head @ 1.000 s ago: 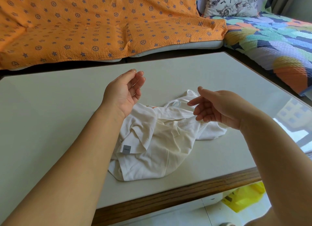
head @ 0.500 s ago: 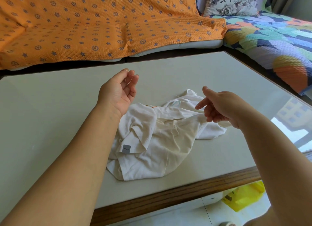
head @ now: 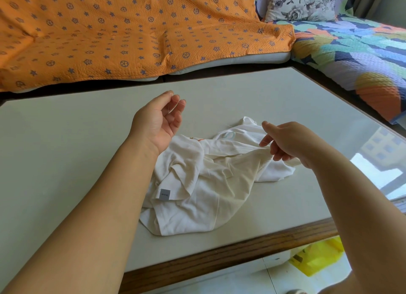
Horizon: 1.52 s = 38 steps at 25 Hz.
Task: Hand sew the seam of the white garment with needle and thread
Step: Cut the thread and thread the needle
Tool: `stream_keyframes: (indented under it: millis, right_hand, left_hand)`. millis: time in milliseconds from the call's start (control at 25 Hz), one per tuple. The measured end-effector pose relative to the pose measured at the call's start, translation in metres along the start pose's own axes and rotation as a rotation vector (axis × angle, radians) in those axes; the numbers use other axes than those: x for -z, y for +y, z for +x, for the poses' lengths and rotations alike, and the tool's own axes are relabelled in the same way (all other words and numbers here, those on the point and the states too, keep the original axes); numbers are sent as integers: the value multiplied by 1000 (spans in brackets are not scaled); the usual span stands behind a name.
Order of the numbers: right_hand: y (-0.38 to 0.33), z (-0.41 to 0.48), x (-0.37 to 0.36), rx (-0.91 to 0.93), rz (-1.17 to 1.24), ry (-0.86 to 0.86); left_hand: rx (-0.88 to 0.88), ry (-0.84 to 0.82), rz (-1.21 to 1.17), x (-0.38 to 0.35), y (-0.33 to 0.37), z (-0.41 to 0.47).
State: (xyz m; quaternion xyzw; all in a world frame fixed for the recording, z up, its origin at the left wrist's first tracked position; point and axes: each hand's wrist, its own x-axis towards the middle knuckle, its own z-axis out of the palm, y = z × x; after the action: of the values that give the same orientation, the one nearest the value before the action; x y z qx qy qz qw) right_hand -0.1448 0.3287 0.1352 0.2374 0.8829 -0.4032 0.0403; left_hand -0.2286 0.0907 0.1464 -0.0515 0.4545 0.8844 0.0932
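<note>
The white garment (head: pixel 204 183) lies crumpled on the table (head: pixel 66 144), with a grey label on its near left fold. My left hand (head: pixel 160 120) is raised above the garment's left end, palm turned right, fingers curled. A thin white thread (head: pixel 169 106) runs across those fingers. My right hand (head: pixel 285 139) hovers over the garment's right end, thumb lifted away from the index finger, the other fingers curled downward. A fine pale strand shows at its index fingertip; whether that hand grips it is unclear. I cannot make out a needle.
An orange patterned sofa cover (head: pixel 131 34) runs along the table's far side. A multicoloured quilt (head: pixel 356 58) and a floral cushion (head: pixel 301 3) are at the right. The table's wooden front edge (head: pixel 219 256) is near me, with a yellow bag (head: pixel 316 260) on the floor below.
My hands have moved apart: the left one slightly left, the right one further right. The right thumb has lifted away from the index finger. The garment has not moved.
</note>
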Motion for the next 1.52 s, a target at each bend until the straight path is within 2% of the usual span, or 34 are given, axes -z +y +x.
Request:
stream_keyframes:
  millis: [280,360,440,480,560,680,760,960,1160,1520]
  right_hand:
    - [3,4,-1,-5,-189,63]
    - [0,2,-4,128,-276,230]
    - [-10,-6,-9,306,-115,328]
    - [-17,-11,-12,364,55,287]
    - [-30,-23,-21,405,368,98]
    - [-43,-31,-33,418,577,-183]
    - [-45,-30,-39,426,638,-257]
    - [-43,-21,-41,416,665,-149]
    - [-41,-17,-40,396,644,-82]
    - [-39,-17,-36,381,645,-63]
  left_hand:
    - [10,-69,77,-3,-1,-4]
    - [-5,-90,126,-3,-1,-6]
    - [-10,-120,170,-5,-3,-9]
    - [-8,-139,194,-6,-3,-10]
    - [4,-181,256,-9,-5,-14]
    - [15,-257,380,-13,-9,-20]
    - [6,-283,454,-14,-12,-21]
    - [-18,-299,581,-12,-15,-19]
    - [-123,-275,708,-13,-19,-18]
    - [-248,-284,765,-14,-21,-17]
